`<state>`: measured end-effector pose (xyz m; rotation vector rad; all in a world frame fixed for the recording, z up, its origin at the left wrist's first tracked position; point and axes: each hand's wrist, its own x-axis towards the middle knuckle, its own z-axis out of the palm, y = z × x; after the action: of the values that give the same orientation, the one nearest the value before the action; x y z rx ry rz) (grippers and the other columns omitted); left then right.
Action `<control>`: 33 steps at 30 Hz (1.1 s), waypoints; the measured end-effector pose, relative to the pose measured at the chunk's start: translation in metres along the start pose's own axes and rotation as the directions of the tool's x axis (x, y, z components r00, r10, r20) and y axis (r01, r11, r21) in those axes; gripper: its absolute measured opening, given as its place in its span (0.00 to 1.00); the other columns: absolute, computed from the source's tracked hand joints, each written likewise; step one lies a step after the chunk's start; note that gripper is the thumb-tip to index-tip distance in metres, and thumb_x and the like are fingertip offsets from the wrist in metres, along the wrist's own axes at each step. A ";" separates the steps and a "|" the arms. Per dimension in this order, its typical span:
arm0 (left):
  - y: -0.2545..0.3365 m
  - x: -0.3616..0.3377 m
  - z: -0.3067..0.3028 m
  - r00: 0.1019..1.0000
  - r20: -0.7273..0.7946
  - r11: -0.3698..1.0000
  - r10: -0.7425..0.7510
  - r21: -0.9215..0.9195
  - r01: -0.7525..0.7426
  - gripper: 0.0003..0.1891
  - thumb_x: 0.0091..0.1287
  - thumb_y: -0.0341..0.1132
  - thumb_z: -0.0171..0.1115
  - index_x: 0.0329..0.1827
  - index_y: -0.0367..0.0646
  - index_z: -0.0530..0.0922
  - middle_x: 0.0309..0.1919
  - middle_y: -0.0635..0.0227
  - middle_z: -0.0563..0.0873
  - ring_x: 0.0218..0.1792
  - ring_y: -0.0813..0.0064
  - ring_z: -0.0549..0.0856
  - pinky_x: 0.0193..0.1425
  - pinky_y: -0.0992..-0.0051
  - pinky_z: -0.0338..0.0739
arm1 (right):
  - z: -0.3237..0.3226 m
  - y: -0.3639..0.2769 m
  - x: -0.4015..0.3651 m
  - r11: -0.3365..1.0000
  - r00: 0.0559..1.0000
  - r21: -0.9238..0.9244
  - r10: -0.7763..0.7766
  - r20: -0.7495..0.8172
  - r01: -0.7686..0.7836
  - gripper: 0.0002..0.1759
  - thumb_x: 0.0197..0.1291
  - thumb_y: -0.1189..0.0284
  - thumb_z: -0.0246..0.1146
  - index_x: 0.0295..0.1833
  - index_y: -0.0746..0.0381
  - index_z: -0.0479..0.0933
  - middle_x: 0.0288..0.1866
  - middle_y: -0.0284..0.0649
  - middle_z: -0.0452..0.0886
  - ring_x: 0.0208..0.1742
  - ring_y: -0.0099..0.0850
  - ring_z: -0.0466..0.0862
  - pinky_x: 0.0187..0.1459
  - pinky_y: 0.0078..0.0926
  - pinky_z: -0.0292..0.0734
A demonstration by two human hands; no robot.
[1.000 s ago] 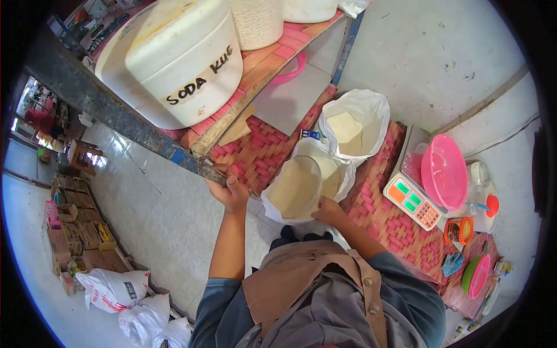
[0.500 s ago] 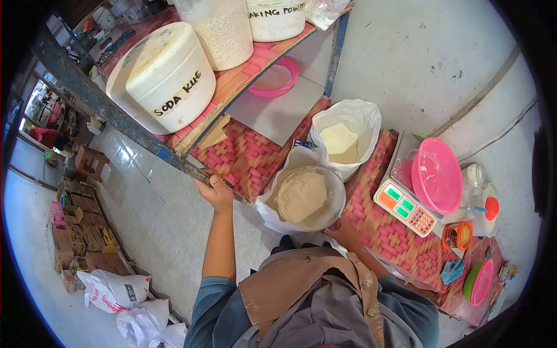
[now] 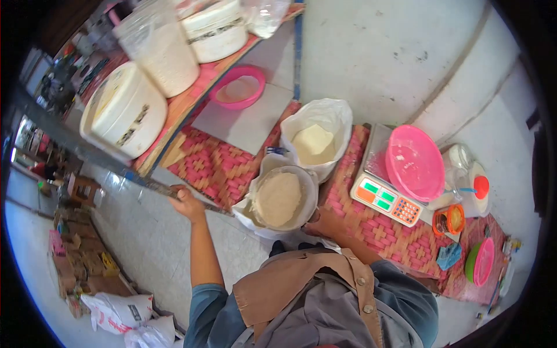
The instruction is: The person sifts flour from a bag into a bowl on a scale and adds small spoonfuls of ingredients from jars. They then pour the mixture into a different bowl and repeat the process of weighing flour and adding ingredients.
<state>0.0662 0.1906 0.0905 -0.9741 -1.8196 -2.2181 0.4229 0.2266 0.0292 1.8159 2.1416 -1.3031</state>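
My left hand (image 3: 188,203) grips the metal frame rail (image 3: 156,184) along the edge of the rack, fingers wrapped over it. With my right hand (image 3: 326,224) I hold a translucent plastic tub (image 3: 312,194) by its near right side. Pale beige flour (image 3: 278,198) fills much of the tub. It sits within the mouth of a white sack (image 3: 246,216); how far down it rests is hidden. Just beyond stands another open white sack (image 3: 333,113) with cream-coloured powder (image 3: 314,143) inside.
To the right, a digital scale (image 3: 386,200) bears a pink bowl (image 3: 415,162). Jars, an orange-lidded container (image 3: 448,220) and a green-and-pink bowl (image 3: 480,262) stand beyond. Lidded white tubs (image 3: 125,110) line the upper shelf; another pink bowl (image 3: 238,87) lies below.
My view has shifted, so the shelf and sacks sit further left in the picture. Both hands keep their holds, and the flour tub remains at the sack's mouth.
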 end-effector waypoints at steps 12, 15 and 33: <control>0.004 0.002 0.006 0.999 -0.037 0.999 0.002 -0.053 -0.004 0.25 0.60 0.56 0.48 0.31 0.38 0.62 0.22 0.69 0.65 0.21 0.81 0.64 0.22 0.82 0.59 | -0.146 0.005 -0.129 0.941 0.930 0.317 0.010 -0.368 0.115 0.19 0.36 0.63 0.68 0.29 0.63 0.69 0.22 0.39 0.75 0.25 0.27 0.76 0.30 0.22 0.71; 0.002 0.002 0.005 0.999 -0.014 0.998 0.045 -0.046 -0.046 0.22 0.62 0.53 0.47 0.32 0.38 0.62 0.23 0.69 0.65 0.21 0.81 0.64 0.22 0.83 0.59 | -0.187 0.008 -0.172 0.876 0.871 0.482 0.221 -0.439 0.020 0.20 0.33 0.68 0.71 0.29 0.62 0.68 0.19 0.31 0.71 0.19 0.17 0.69 0.20 0.14 0.63; 0.001 0.003 0.002 0.994 -0.002 0.994 0.109 -0.001 -0.109 0.18 0.65 0.47 0.44 0.31 0.38 0.61 0.21 0.70 0.64 0.20 0.81 0.63 0.21 0.83 0.58 | -0.229 0.171 -0.151 0.938 0.512 0.256 0.343 -0.787 -0.234 0.26 0.34 0.56 0.68 0.18 0.64 0.61 0.14 0.39 0.65 0.19 0.30 0.68 0.23 0.29 0.64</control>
<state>0.0656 0.1933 0.0932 -1.0450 -1.7213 -2.1553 0.7171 0.2395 0.1609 3.1334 1.8657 -0.4925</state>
